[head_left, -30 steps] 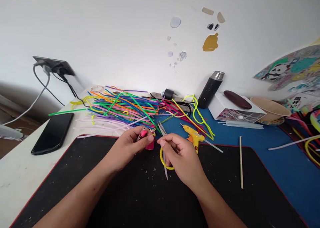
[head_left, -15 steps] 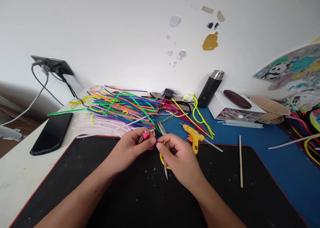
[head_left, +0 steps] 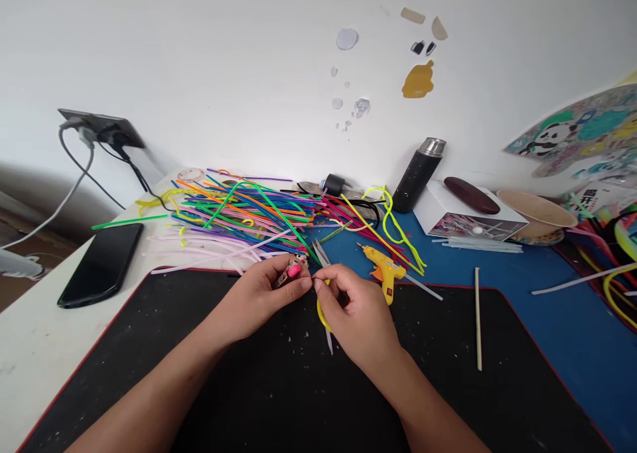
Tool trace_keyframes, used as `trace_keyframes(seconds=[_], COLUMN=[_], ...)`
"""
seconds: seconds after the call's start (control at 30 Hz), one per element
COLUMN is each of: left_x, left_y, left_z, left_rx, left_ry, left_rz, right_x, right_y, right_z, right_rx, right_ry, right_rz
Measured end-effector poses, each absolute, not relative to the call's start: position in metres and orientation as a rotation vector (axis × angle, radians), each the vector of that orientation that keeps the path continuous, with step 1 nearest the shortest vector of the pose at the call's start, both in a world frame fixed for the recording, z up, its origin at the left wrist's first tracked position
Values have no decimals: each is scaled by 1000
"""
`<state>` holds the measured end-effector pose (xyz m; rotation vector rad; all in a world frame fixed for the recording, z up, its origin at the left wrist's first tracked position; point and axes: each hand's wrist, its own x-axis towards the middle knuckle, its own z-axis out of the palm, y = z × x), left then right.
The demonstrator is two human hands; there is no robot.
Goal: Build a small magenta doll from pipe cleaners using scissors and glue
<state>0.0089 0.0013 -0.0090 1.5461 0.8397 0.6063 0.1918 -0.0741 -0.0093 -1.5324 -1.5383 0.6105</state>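
My left hand (head_left: pixel 266 290) is closed around a small lighter (head_left: pixel 294 270) with a pink top and a dark printed body, mostly hidden by the fingers. Thumb and forefinger of my right hand (head_left: pixel 353 304) pinch a tiny dark strand (head_left: pixel 314 279) close to the left thumb tip; most of it is covered. Under and behind the right hand lie scissors (head_left: pixel 321 253) with yellow handles, blades pointing away. A yellow glue gun (head_left: pixel 385 270) with a clear stick in its rear rests just beyond the right hand. A thin pale lilac strip (head_left: pixel 329 342) pokes out below the scissors.
A heap of colourful pipe cleaners (head_left: pixel 243 214) covers the back left. A black phone (head_left: pixel 102 265) lies left of the black mat (head_left: pixel 239 400). At the back right stand a dark flask (head_left: pixel 418 178) and a white box (head_left: pixel 438 214). A thin stick (head_left: pixel 478 320) lies on the mat.
Both hands stay close together in nearly the same place. The lighter's pink top has turned slightly to the right, and the right hand has shifted a little. The whole view has moved slightly.
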Motion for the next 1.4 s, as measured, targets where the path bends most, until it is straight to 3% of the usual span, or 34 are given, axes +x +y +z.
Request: trace_keyframes(seconds=[1.4], left_x=[8], left_y=[2], left_z=[-16], left_rx=[1196], left_ry=[753], left_rz=[502], right_x=[190], right_y=[-78], right_z=[-13], right_rx=[-1537], right_ry=[-1741], right_rz=[269])
